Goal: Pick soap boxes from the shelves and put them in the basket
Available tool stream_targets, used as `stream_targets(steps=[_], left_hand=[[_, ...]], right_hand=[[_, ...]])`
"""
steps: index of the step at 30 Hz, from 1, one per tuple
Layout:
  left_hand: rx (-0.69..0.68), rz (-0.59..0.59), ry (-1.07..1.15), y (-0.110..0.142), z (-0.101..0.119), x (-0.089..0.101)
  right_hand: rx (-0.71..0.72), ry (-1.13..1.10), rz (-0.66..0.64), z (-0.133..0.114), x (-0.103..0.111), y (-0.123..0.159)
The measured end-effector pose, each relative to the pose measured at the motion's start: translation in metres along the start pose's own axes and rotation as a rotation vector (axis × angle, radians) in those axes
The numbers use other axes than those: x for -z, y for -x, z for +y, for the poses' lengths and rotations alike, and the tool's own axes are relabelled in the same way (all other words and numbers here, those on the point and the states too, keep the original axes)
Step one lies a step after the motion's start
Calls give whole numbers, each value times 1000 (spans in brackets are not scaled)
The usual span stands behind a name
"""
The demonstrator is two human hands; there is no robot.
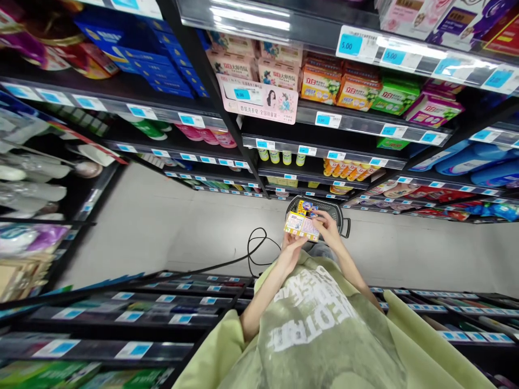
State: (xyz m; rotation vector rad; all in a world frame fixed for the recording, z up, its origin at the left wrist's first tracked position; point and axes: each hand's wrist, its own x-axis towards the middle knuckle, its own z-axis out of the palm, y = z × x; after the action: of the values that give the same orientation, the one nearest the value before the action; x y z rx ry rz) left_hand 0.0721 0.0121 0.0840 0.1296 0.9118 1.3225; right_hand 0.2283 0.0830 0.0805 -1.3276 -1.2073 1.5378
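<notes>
Both my hands hold a small flat pack (300, 225) with pink and yellow print, low in front of my chest. My left hand (291, 247) grips its near edge from below. My right hand (326, 222) pinches its right side with the fingers curled over the top. Just beyond the pack, a dark shopping basket (339, 216) sits on the pale floor, with another colourful pack (307, 206) inside it.
Store shelves with blue price tags rise ahead, stocked with soap boxes (279, 73), bottles (348, 170) and blue refill bags (478, 159). More shelving stands to the left and behind me. A black cable (255, 248) loops over the floor near my left arm.
</notes>
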Motion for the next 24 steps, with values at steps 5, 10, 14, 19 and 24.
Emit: stream_targets(steps=[5, 10, 14, 19, 24], left_hand=[[3, -22, -10, -1, -4, 2], [17, -19, -12, 0, -7, 6], [31, 14, -20, 1, -7, 7], [31, 27, -34, 2, -5, 4], [58, 64, 3, 0, -2, 1]], right_hand=[[-5, 0, 0, -2, 1, 4], [-4, 1, 0, -2, 2, 7], [1, 19, 6, -1, 1, 9], [-9, 29, 8, -1, 0, 13], [-13, 34, -33, -5, 4, 14]])
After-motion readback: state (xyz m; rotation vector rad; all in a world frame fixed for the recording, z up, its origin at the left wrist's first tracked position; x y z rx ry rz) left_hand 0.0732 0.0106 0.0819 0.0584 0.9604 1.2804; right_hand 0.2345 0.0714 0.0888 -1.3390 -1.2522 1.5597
